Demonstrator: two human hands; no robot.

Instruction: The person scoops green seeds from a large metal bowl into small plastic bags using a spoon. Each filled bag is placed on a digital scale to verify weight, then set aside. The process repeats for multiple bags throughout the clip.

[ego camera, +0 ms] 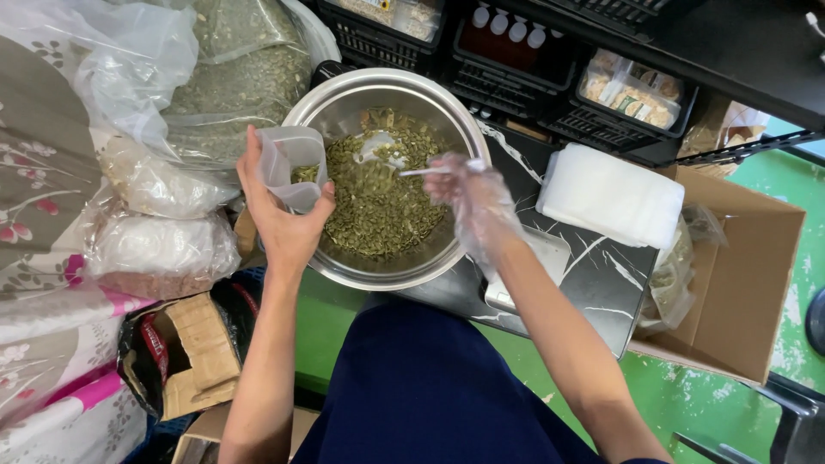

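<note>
I am holding a small clear plastic bag (292, 167) in my left hand (279, 210), my fingers wrapping around its lower part and my thumb pressing its front, so the mouth is standing open at the top. The bag is thin and see-through, and a little heap of green seeds is showing in its bottom. It is hanging over the left rim of the big steel bowl (344, 107), which is sitting on a dark marbled board (601, 266) in front of me.

My right hand (473, 202) is wearing a loose clear glove and is closing around the handle of a white plastic spoon (391, 159) — the spoon's bowl is lying over the seeds (378, 206), flat green kernels that are filling the bottom of the steel bowl.

The glove is blurring my right fingers, so I cannot tell just how each one is sitting on the handle. The seeds in the bag are half hidden behind my thumb. To my left, clear sacks (232, 77) of more green seed are being cut off by the frame's edge — and a white block (610, 193) is lying to the right beside a cardboard box (748, 258).
</note>
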